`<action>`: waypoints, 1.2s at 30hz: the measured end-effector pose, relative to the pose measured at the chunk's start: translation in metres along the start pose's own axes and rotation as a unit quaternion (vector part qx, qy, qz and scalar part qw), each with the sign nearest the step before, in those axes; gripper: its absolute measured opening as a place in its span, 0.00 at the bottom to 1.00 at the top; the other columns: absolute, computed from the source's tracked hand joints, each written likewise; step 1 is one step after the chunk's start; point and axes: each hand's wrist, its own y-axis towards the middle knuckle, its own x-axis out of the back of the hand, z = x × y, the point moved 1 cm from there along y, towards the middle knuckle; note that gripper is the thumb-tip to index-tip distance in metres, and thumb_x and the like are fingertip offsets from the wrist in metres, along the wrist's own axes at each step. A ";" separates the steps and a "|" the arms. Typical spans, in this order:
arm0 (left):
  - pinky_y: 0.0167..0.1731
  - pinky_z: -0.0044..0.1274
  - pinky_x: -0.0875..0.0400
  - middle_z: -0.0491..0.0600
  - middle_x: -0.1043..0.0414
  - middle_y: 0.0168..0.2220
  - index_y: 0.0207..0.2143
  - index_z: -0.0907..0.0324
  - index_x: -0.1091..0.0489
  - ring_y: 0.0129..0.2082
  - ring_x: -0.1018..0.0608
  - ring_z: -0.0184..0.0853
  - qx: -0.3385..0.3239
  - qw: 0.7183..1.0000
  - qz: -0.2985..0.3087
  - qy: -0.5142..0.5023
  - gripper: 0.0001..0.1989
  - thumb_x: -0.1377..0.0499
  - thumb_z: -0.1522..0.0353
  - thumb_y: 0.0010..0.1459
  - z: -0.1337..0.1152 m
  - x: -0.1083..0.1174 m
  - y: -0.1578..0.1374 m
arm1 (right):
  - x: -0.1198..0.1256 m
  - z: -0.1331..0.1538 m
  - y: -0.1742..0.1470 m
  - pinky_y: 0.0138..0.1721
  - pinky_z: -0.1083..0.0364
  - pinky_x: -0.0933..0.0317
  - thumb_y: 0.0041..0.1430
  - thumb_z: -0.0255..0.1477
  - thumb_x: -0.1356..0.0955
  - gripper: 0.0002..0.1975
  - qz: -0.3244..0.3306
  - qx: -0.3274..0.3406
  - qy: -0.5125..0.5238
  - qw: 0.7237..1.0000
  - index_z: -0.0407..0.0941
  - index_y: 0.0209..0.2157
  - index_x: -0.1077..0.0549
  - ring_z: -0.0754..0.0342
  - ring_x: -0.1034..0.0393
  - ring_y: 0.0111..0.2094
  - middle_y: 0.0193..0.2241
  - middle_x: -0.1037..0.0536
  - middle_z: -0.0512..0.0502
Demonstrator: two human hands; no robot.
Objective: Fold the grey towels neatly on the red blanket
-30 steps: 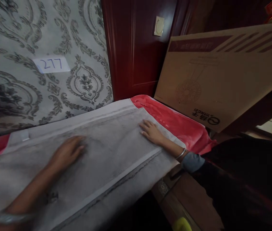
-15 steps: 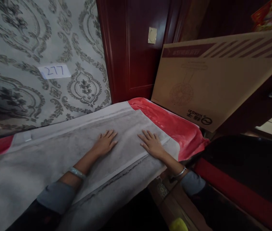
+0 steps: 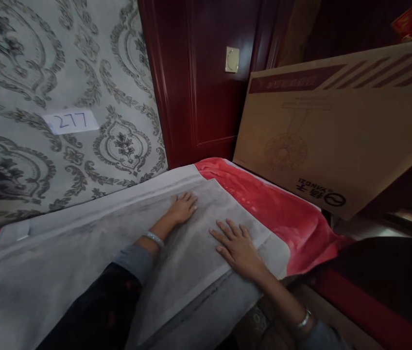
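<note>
Head view: grey cloth laid out along a patterned wall, plush red cloth showing past its right end and again at far left. A pale band and a dark seam run lengthwise near its close edge.

Left hand: palm down on the grey cloth, fingers extended, grasping nothing. Right hand: nearer the wearer and the cloth's right end, flat on it, fingers spread, likewise holding nothing. 1 bracelet per wrist.

Paper label on wall, reads 277. Dark red panel beside it, bearing 1 square plate. Large cardboard box tilted beyond the red cloth; its lettering upside down.
</note>
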 end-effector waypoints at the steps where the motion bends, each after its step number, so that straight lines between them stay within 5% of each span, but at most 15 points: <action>1: 0.65 0.42 0.47 0.55 0.44 0.69 0.64 0.55 0.39 0.69 0.41 0.44 0.033 0.999 -0.016 0.009 0.24 0.50 0.60 0.68 0.004 0.001 0.010 | -0.001 -0.001 0.000 0.65 0.31 0.56 0.71 0.43 0.43 0.25 -0.002 0.000 0.006 1.000 0.61 0.67 0.42 0.40 0.57 0.70 0.70 0.46 0.51; 5: 0.57 0.39 0.35 0.65 0.29 0.56 0.57 0.65 0.31 0.59 0.29 0.50 0.108 0.993 -0.050 0.021 0.23 0.52 0.61 0.68 0.011 0.005 0.041 | 0.000 -0.002 -0.001 0.65 0.31 0.57 0.72 0.44 0.44 0.25 -0.005 -0.001 0.023 1.000 0.62 0.67 0.43 0.41 0.57 0.71 0.70 0.46 0.52; 9: 0.55 0.36 0.34 0.65 0.28 0.53 0.47 0.64 0.25 0.57 0.29 0.51 0.107 0.992 -0.058 0.024 0.21 0.50 0.60 0.67 0.010 0.002 0.064 | 0.002 -0.002 -0.001 0.65 0.29 0.58 0.71 0.44 0.43 0.25 0.001 -0.003 0.030 1.000 0.62 0.67 0.44 0.40 0.57 0.71 0.70 0.46 0.52; 19: 0.50 0.30 0.31 0.59 0.24 0.51 0.49 0.59 0.27 0.52 0.23 0.43 0.132 0.991 -0.036 -0.004 0.18 0.54 0.65 0.68 0.023 -0.007 0.090 | 0.001 -0.003 -0.001 0.65 0.29 0.58 0.71 0.42 0.42 0.26 0.011 -0.002 0.031 0.999 0.63 0.68 0.46 0.39 0.59 0.71 0.71 0.49 0.53; 26: 0.51 0.27 0.32 0.58 0.26 0.54 0.51 0.60 0.29 0.55 0.25 0.42 0.099 0.994 -0.045 -0.024 0.21 0.49 0.56 0.67 -0.005 -0.001 0.110 | 0.001 -0.003 -0.001 0.66 0.28 0.59 0.71 0.41 0.42 0.27 0.009 -0.002 0.045 0.999 0.63 0.68 0.47 0.39 0.60 0.71 0.71 0.49 0.53; 36: 0.49 0.29 0.32 0.60 0.25 0.53 0.52 0.60 0.31 0.54 0.23 0.42 0.121 0.992 -0.030 -0.026 0.17 0.53 0.65 0.69 -0.014 -0.008 0.124 | 0.003 -0.004 -0.001 0.66 0.30 0.58 0.70 0.42 0.41 0.26 0.010 -0.004 0.045 0.999 0.63 0.68 0.46 0.40 0.60 0.71 0.71 0.49 0.54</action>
